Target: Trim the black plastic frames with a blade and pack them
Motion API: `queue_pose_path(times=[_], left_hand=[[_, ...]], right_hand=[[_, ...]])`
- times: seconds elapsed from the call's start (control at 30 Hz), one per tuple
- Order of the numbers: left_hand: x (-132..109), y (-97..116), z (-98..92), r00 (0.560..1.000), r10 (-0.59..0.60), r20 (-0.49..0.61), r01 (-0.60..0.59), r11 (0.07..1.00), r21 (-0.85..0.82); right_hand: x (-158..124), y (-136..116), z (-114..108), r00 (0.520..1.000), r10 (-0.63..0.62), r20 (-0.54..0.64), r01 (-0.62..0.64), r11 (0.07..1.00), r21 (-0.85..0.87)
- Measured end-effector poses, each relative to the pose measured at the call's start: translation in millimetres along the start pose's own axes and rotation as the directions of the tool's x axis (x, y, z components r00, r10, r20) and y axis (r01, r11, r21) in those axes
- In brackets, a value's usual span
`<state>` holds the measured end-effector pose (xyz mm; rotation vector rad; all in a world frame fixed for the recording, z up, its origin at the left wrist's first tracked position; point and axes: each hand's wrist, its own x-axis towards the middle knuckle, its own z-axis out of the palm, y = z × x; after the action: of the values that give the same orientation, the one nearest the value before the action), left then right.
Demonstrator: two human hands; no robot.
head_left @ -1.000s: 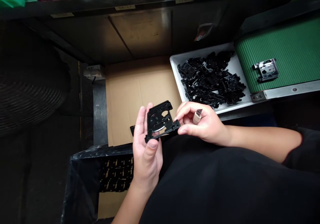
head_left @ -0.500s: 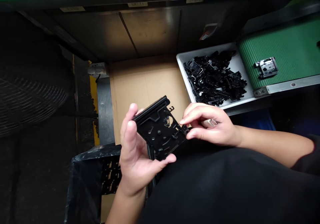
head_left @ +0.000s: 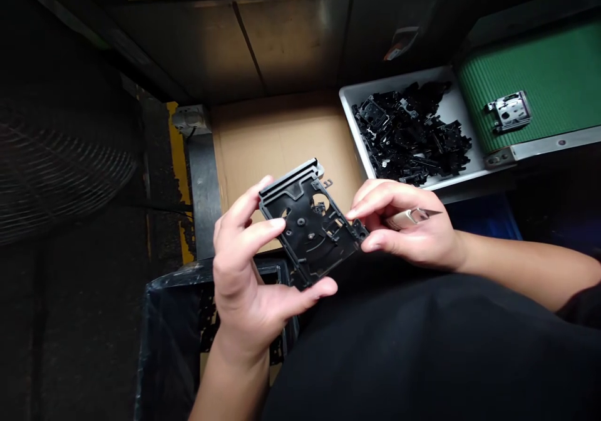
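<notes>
Just in front of a black shirt (head_left: 436,346), two bare hands hold up a flat black part (head_left: 313,244), tilted, with its top edge leaning up to the right. It looks like hard, dull plastic, nearly square, with round holes, small bumps, thin slots and a thick ridge with grooves along the top. The left hand (head_left: 253,264) grips it by the left side, one fingertip on its face and the thumb along the low edge. The right hand (head_left: 408,227) pinches the block at its right corner between thumb and pointing finger. That same hand has a knife (head_left: 399,220) tucked under its bent fingers, with a smooth pale handle and a thin, pointy dark blade. Behind the part lies flat brown cardboard (head_left: 282,136). Next to that, a smooth white tray (head_left: 353,134) holds a messy heap of black parts (head_left: 413,136), all knobby and spiky. Past the tray is a green belt (head_left: 558,76) with thin ridges, and one shiny, boxy part (head_left: 514,109) sits on it. Below the left hand stands a bin (head_left: 169,333) with wrinkly dark sides. Far left is a round fan guard (head_left: 61,176) of curved wires.
</notes>
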<state>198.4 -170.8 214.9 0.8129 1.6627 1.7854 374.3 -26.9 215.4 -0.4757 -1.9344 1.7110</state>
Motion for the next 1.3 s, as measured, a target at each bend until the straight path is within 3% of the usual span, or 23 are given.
queue_pose_path(times=[0.1, 0.23, 0.4, 0.63, 0.8, 0.97, 1.3], left_hand=[[-2, -4, -6.5, 0.975, 0.21, 0.071, -0.218, 0.968, 0.125], [-1, -4, -16.7, 0.953, 0.254, 0.167, -0.278, 0.95, 0.142], [-4, 2, -13.8, 0.948, 0.243, 0.206, -0.268, 0.958, 0.102], [-5, -1, -9.1, 0.984, 0.172, 0.05, -0.17, 0.984, -0.048], [-5, 2, -8.2, 0.985, 0.14, 0.098, -0.139, 0.99, -0.014], [-6, 2, -4.1, 0.965, 0.189, 0.182, -0.202, 0.978, 0.054], [-8, 5, 7.0, 0.966, 0.183, 0.182, -0.199, 0.977, 0.076]], right_hand=[[-1, -1, 4, 1.0, 0.009, -0.007, -0.009, 1.0, -0.006], [-2, -3, 9, 1.0, -0.002, 0.002, 0.002, 1.0, 0.012], [-2, -5, 9, 0.999, -0.051, 0.002, 0.051, 0.999, 0.014], [-2, -7, 3, 0.993, -0.117, 0.009, 0.118, 0.991, -0.06], [-4, -5, 1, 0.992, -0.123, -0.008, 0.122, 0.99, -0.074], [-4, -3, -1, 0.988, -0.153, -0.014, 0.153, 0.988, -0.012], [-1, -1, -9, 0.982, -0.186, -0.016, 0.186, 0.982, 0.017]])
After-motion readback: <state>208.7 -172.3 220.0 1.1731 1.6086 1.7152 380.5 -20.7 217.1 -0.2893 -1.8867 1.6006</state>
